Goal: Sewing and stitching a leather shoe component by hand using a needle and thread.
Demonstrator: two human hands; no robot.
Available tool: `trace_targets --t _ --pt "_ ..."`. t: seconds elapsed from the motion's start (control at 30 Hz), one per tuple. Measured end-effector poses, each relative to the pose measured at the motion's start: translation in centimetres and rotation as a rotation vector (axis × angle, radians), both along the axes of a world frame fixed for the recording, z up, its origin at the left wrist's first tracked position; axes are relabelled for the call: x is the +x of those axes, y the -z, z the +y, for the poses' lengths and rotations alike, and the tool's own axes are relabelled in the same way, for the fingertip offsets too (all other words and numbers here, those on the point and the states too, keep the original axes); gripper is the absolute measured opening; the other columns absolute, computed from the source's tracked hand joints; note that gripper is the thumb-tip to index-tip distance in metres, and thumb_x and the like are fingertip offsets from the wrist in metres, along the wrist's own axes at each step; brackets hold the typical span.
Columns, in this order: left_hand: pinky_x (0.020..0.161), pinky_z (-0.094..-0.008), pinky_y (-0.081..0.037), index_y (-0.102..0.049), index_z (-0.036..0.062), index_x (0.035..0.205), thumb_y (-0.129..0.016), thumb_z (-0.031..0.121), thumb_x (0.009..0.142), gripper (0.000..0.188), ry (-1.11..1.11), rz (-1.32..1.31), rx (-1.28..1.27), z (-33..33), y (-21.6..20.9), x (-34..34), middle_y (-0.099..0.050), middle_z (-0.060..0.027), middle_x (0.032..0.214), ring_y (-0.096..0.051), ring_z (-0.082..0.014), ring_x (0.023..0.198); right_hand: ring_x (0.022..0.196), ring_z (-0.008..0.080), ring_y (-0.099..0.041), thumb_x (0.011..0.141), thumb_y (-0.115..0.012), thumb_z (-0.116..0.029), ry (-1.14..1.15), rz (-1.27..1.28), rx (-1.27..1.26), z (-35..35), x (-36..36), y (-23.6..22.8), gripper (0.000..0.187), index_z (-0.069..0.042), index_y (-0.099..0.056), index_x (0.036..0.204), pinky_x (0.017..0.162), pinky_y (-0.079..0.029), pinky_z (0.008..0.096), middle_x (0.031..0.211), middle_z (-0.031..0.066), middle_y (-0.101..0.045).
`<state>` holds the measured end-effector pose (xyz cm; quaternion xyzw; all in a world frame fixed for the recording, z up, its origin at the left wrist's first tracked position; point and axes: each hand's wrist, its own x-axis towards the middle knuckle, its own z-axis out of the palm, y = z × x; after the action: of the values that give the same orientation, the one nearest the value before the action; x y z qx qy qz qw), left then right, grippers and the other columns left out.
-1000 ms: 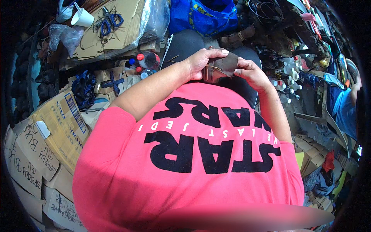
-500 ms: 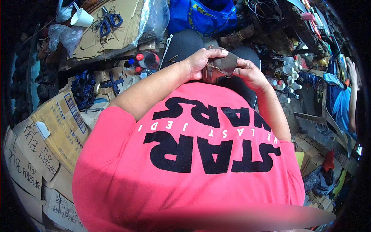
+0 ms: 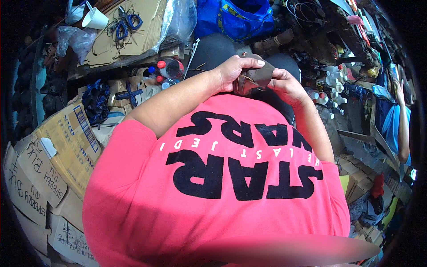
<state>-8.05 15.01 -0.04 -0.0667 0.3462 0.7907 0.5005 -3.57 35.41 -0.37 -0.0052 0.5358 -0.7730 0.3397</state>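
Note:
Both my hands meet above my lap, over my pink printed shirt [image 3: 222, 178]. My left hand [image 3: 233, 71] curls over a small dark brown leather piece [image 3: 254, 76], thumb and fingers pressed on its top edge. My right hand [image 3: 284, 86] grips the same piece from the right side, its fingers partly hidden behind the leather. A thin thread or strip shows at the piece's left edge. My dark trousers [image 3: 213, 51] lie beneath.
Blue-handled scissors [image 3: 126, 22] lie on flattened cardboard [image 3: 111, 42] at the upper left beside a white paper cup [image 3: 94, 18]. Red-capped bottles [image 3: 169, 69] stand near my left forearm. A blue bag [image 3: 235, 18] sits ahead. Another person's arm in blue [image 3: 400, 120] shows at right.
My hands have shifted slightly around the leather piece, the left fingers folding further over its top. The person at the right has lowered their arm a little.

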Motion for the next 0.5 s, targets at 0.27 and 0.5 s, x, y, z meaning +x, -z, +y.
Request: trace_targets --t 0.27,0.5 --pt "0.067 -0.0328 -0.056 -0.058 0.0038 0.102 -0.063 0.020 0.084 0.025 -0.017 -0.037 0.013 -0.21 -0.49 0.07 -0.065 -0.0088 0.088 -0.065 -0.0177 0.074 0.089 0.0096 -0.056 0.086 -0.061 -0.011 -0.025 0.081 0.083 0.20 -0.17 -0.77 0.021 -0.003 -0.064 0.106 0.084 -0.044 0.0259 0.098 0.0000 -0.064" --pt "0.069 -0.0342 -0.056 -0.057 0.0044 0.105 -0.063 0.021 0.084 0.027 -0.003 -0.069 0.041 -0.26 0.11 -0.10 -0.064 -0.0093 0.093 -0.065 -0.0195 0.078 0.088 0.0098 -0.055 0.086 -0.060 -0.011 -0.024 0.080 0.089 0.39 -0.14 -0.75 0.021 -0.003 -0.063 0.105 0.084 -0.043 0.0262 0.095 -0.0006 -0.063"
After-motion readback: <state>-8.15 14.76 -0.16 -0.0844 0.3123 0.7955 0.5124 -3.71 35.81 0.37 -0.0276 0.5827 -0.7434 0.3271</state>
